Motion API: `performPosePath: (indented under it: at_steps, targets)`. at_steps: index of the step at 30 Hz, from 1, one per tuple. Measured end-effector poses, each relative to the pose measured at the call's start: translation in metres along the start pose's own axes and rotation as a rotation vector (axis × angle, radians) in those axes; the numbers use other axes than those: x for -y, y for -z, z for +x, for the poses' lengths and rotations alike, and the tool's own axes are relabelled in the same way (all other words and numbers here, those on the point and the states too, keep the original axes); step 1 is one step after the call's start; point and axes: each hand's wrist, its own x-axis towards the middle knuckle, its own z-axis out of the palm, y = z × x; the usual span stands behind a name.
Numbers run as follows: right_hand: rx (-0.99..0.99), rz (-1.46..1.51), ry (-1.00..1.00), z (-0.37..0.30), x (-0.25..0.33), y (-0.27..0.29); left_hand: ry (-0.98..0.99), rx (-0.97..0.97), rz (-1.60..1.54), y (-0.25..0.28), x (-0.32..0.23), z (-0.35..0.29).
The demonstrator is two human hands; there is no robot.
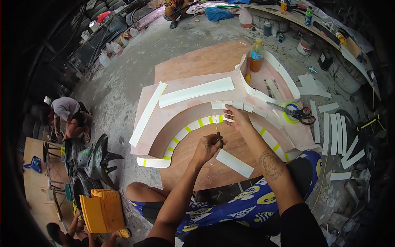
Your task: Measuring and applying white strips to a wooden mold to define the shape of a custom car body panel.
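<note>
My left hand is closed on a small dark-handled cutter whose thin blade points up toward the arch. My right hand rests its fingers on the inner curved edge of a pink arch-shaped panel, where white strips are joined by bits of yellow-green tape. The panel lies on a plywood sheet on the floor. A loose white strip lies just below my hands. More white strips lie on top of the panel.
Scissors and a yellow-green tape roll sit on the panel to the right. An orange drink bottle stands behind. Cut white strips lie on the concrete at right. Another person crouches at left by a yellow box.
</note>
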Motion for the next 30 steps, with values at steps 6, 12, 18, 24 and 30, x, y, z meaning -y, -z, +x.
performPosePath:
  at_steps: [6, 12, 18, 24, 30]
  targets:
    - [0.000, -0.037, 0.041, -0.002, 0.000, 0.007, 0.053, 0.125, 0.198, -0.012, -0.015, 0.021]
    - [-0.003, -0.050, 0.069, -0.004, 0.003, 0.005, -0.036, 0.138, 0.097, -0.007, -0.013, 0.050]
    - [-0.016, -0.024, 0.107, -0.004, 0.001, 0.004, 0.113, 0.231, 0.015, 0.003, -0.024, 0.066]
    - [0.004, 0.059, 0.160, 0.007, -0.004, 0.012, 0.185, 0.277, -0.034, 0.004, -0.028, 0.070]
    - [-0.017, 0.009, 0.120, 0.004, -0.002, 0.008, 0.241, 0.286, -0.075, 0.007, -0.031, 0.071]
